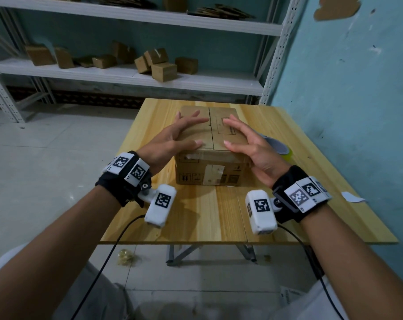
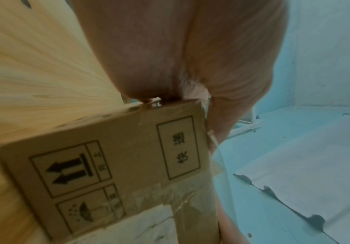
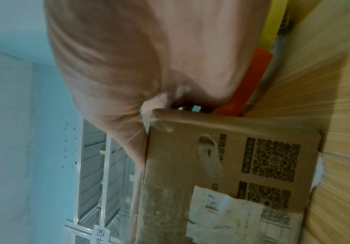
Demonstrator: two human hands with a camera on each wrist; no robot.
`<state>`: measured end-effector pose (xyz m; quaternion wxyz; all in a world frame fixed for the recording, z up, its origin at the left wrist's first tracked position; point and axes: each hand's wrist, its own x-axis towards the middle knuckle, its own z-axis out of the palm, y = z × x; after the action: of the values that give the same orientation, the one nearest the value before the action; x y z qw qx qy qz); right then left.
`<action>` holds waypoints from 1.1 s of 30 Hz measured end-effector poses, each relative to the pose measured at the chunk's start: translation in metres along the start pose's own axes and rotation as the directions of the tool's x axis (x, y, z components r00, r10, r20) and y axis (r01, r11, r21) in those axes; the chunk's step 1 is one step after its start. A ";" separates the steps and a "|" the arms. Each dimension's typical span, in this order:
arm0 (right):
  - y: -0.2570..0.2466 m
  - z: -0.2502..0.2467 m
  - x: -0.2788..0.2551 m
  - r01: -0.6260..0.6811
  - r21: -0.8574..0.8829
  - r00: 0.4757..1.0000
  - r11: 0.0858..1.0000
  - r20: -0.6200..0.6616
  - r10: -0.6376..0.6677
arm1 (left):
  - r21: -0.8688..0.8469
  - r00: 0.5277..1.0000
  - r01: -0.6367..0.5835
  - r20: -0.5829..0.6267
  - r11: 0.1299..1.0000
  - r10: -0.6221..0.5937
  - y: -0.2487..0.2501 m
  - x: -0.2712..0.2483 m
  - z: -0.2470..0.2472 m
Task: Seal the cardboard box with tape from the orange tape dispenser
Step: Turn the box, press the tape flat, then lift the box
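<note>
**Box on table, both your hands on its lid**

Cardboard box (image 1: 211, 144): sits at the centre of the head view, on the wooden table (image 1: 209, 218). Its two top flaps are folded down and meet along a seam running away from you. The near side carries printed handling symbols and a torn paper label.

Left hand (image 1: 172, 140): yours, left of centre in the head view. Fingers are spread and nearly straight, resting on the left flap with the thumb along the near top edge. Nothing is grasped.

Right hand (image 1: 246, 144): yours, right of centre. Fingers are spread and relaxed on the right flap, thumb on the near top edge. Nothing is grasped.

Orange tape dispenser (image 3: 247, 82): lies on the table just beside the box's right side, mostly hidden behind your right hand. In the right wrist view its orange body shows at upper right, with a yellow part above it. Whether it touches the box cannot be told.

Metal shelving (image 1: 131, 75): upper left of the head view, holding small cardboard boxes.
</note>
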<state>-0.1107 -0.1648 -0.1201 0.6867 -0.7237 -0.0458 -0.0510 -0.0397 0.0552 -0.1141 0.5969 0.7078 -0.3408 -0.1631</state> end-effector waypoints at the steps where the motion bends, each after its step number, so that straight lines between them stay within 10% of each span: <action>1: 0.000 -0.001 0.000 0.001 0.011 1.000 1.000 0.006 -0.001 | -0.019 1.000 -0.004 0.008 1.000 0.004 -0.001 0.000 -0.001; 33: 0.018 -0.016 -0.006 0.008 0.384 0.999 0.923 0.039 -0.025 | -0.258 0.999 0.010 -0.044 0.966 -0.022 -0.019 -0.005 -0.008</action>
<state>-0.1145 -0.1813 -0.1382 0.8135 -0.5757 -0.0756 -0.0313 -0.0328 0.0660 -0.1307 0.6903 0.6304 -0.2972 -0.1942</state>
